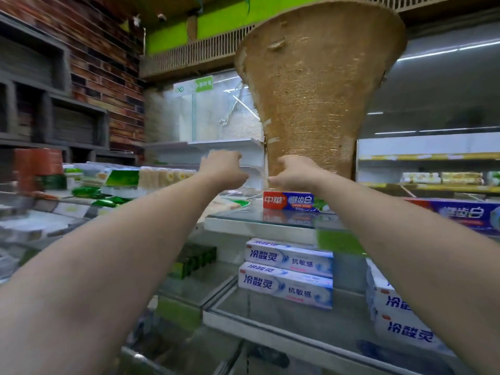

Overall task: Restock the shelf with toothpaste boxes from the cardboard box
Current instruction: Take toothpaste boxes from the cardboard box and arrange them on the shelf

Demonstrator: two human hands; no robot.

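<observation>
Both my arms stretch forward to the upper glass shelf [270,220]. A red and blue toothpaste box [288,201] lies on it. My right hand [293,171] hovers just above that box, thumb pointing left. My left hand [224,166] is a little to the left, fingers curled beside a white shape [254,173] that is too blurred to name. I see both hands from behind, so whether they hold anything is hidden. Two white and blue toothpaste boxes [286,274] are stacked on the lower glass shelf [284,320]. The cardboard box is out of view.
A burlap-wrapped column [311,90] widens upward right behind my hands. More toothpaste boxes lie at the right: a blue one [460,212] above, white ones [392,307] below. Green and white packs [119,182] fill the counter at the left, under a brick wall.
</observation>
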